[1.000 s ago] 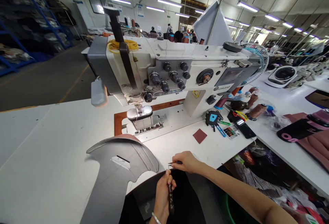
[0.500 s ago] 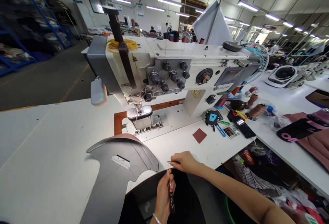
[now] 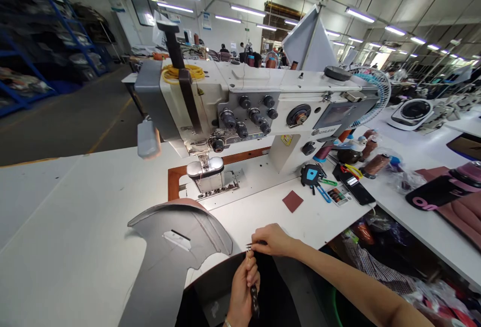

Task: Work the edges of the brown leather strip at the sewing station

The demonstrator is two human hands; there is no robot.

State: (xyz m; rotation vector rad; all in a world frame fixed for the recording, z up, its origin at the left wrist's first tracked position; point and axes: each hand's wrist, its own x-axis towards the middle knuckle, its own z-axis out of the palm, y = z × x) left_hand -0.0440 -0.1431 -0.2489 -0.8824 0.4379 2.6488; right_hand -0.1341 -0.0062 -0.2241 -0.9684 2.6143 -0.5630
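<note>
My left hand (image 3: 242, 283), low in the middle, is closed around a dark-handled awl (image 3: 254, 302), its handle downward and its thin metal end up between thumb and fingers. Across from it my right hand (image 3: 276, 239) pinches a small dark tool with thin pointed metal tips (image 3: 249, 244); its exact kind is too small to tell. Those tips meet or nearly meet the awl's upper end, just above my left fingertips. To the left, a grey curved panel (image 3: 154, 272) with a white-edged slot lies on the white table (image 3: 75, 227), bending over its front edge.
A sewing machine (image 3: 248, 81) stands behind the hands. On the table are a dark red square patch (image 3: 292, 201), a tape measure (image 3: 311, 174), a phone (image 3: 356, 187) and thread spools (image 3: 376, 165). A bottle (image 3: 436, 192) lies at right, above bagged cloth (image 3: 391, 267).
My two hands have come closer together. The awl's upper end has risen to the right tool's tips, and the view has shifted slightly.
</note>
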